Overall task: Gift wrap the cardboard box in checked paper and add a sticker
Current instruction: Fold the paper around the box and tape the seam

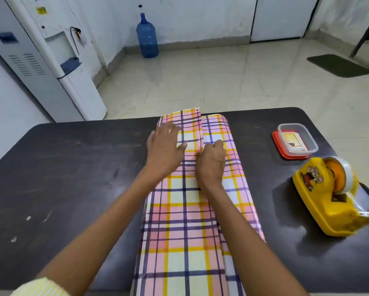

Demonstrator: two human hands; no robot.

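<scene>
On the dark table, seam-closing step: checked paper lapped over the unseen cardboard box, left hand flat with fingers straight, right hand curled pinching the overlap; next probably needs tape from the yellow tape dispenser.

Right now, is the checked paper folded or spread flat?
Folded. The paper is wrapped over from both sides, its edges meeting at a seam down the middle, where the left hand presses and the right hand pinches.
</scene>
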